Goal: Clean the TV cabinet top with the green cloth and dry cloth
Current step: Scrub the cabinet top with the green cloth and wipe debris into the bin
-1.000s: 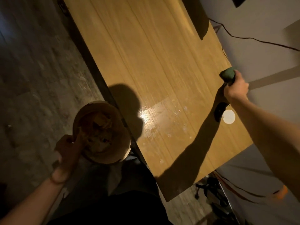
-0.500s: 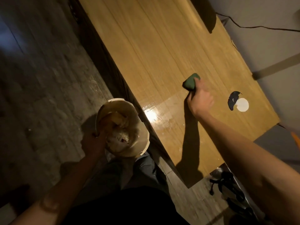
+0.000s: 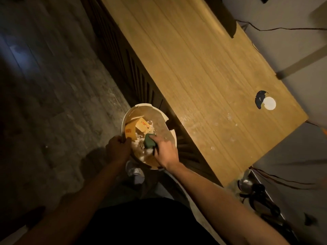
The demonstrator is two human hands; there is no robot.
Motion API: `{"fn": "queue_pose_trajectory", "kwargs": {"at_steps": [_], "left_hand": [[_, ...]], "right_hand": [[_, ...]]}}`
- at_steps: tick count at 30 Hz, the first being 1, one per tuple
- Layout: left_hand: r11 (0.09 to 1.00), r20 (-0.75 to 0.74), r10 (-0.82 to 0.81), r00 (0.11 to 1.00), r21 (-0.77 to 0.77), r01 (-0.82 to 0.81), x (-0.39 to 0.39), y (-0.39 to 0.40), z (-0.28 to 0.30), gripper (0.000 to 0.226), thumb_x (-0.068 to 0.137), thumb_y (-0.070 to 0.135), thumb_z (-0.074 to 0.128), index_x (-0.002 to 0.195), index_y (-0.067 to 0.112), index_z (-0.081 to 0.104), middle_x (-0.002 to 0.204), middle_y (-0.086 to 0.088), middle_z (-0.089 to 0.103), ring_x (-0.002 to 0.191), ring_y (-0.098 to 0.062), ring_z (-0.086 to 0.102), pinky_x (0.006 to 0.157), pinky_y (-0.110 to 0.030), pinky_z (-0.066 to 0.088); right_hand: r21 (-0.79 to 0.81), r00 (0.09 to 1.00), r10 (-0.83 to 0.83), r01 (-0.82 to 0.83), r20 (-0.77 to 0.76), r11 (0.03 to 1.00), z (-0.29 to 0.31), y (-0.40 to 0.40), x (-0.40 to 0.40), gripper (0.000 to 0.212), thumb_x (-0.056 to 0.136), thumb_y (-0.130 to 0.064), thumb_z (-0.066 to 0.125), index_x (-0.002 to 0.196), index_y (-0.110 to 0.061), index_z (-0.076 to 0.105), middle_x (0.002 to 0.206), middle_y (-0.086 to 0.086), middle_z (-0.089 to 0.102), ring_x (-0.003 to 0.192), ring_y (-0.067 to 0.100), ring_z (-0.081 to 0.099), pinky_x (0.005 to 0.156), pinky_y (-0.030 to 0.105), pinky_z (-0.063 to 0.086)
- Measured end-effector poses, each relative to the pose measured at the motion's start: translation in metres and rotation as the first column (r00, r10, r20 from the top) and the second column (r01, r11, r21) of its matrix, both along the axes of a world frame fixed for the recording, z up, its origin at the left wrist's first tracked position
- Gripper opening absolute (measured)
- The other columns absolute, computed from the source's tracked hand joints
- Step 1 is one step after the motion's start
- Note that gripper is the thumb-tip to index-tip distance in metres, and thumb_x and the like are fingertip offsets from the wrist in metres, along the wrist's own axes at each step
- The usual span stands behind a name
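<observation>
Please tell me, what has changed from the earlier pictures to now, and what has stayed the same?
The right hand carried the green cloth from the cabinet top's far edge, across the wood, off its front edge and over the bin, still gripping it. The left hand kept holding the bin's rim. The white disc stayed on the cabinet top.

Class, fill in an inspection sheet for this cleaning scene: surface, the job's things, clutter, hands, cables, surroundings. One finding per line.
Surface: wooden cabinet top, pale specks near its near end.
Job's things: green cloth over the bin; dry cloth not seen.
Clutter: white disc beside a dark hole; bin holds a yellow carton and scraps.
Hands: left hand grips the bin rim; right hand holds the green cloth.
Cables: thin wire along the wall.
Surroundings: grey plank floor, dim light.
</observation>
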State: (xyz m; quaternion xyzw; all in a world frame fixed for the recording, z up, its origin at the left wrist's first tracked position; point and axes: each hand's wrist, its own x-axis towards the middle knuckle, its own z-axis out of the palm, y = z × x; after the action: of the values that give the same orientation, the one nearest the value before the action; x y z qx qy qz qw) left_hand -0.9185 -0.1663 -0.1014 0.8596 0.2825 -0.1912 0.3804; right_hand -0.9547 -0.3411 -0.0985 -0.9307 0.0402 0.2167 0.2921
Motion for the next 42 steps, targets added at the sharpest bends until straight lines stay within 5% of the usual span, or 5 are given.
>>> {"fn": "queue_pose_trajectory", "kwargs": {"at_steps": [8, 14, 25, 35, 42], "left_hand": [[1.000, -0.003, 0.018, 1.000, -0.019, -0.018, -0.013, 0.000, 0.002, 0.021, 0.088, 0.027, 0.066, 0.077, 0.009, 0.065, 0.070, -0.003, 0.061, 0.071, -0.021, 0.058, 0.063, -0.028, 0.040], [0.998, -0.048, -0.052, 0.997, 0.026, 0.054, -0.019, -0.012, -0.013, 0.033, 0.091, 0.040, 0.063, 0.092, 0.008, 0.068, 0.085, -0.012, 0.069, 0.075, -0.025, 0.061, 0.066, -0.034, 0.049], [0.998, -0.010, 0.000, 1.000, 0.069, 0.000, -0.026, -0.038, -0.037, 0.049, 0.092, 0.049, 0.062, 0.069, 0.005, 0.061, 0.076, -0.021, 0.067, 0.075, -0.042, 0.064, 0.076, -0.050, 0.054], [0.990, 0.069, 0.134, 0.989, -0.041, -0.132, -0.028, -0.052, -0.037, 0.033, 0.091, 0.003, 0.067, 0.067, -0.016, 0.056, 0.055, -0.013, 0.049, 0.048, -0.001, 0.052, 0.047, -0.009, 0.035], [0.990, 0.035, 0.143, 0.989, -0.017, -0.142, -0.028, -0.052, -0.035, 0.038, 0.093, 0.023, 0.068, 0.069, -0.006, 0.059, 0.064, -0.020, 0.059, 0.063, -0.032, 0.055, 0.060, -0.033, 0.046]], "right_hand": [[0.140, 0.968, -0.249, 0.242, 0.037, 0.960, 0.012, -0.039, -0.011, 0.054, 0.096, -0.010, 0.057, 0.148, -0.027, 0.054, 0.128, 0.002, 0.072, 0.109, 0.024, 0.069, 0.101, 0.041, 0.053], [0.281, 0.840, -0.517, 0.462, 0.166, 0.841, 0.035, -0.119, 0.013, 0.042, 0.096, -0.011, 0.061, 0.137, -0.019, 0.063, 0.113, -0.014, 0.067, 0.092, -0.012, 0.057, 0.080, -0.005, 0.036], [-0.019, 0.596, -0.712, 0.772, 0.371, 0.635, 0.051, -0.391, 0.118, 0.048, 0.100, -0.014, 0.050, 0.147, -0.018, 0.052, 0.141, 0.008, 0.062, 0.132, 0.029, 0.056, 0.115, 0.040, 0.042], [-0.280, 0.747, -0.627, 0.665, 0.221, 0.693, 0.013, -0.473, 0.168, 0.057, 0.100, -0.010, 0.052, 0.153, -0.029, 0.044, 0.146, 0.017, 0.055, 0.135, 0.041, 0.050, 0.116, 0.052, 0.041], [-0.308, 0.877, -0.416, 0.476, 0.242, 0.824, 0.012, -0.406, 0.144, 0.062, 0.096, -0.005, 0.052, 0.154, -0.024, 0.043, 0.151, 0.011, 0.054, 0.129, 0.041, 0.056, 0.110, 0.052, 0.046]]}}
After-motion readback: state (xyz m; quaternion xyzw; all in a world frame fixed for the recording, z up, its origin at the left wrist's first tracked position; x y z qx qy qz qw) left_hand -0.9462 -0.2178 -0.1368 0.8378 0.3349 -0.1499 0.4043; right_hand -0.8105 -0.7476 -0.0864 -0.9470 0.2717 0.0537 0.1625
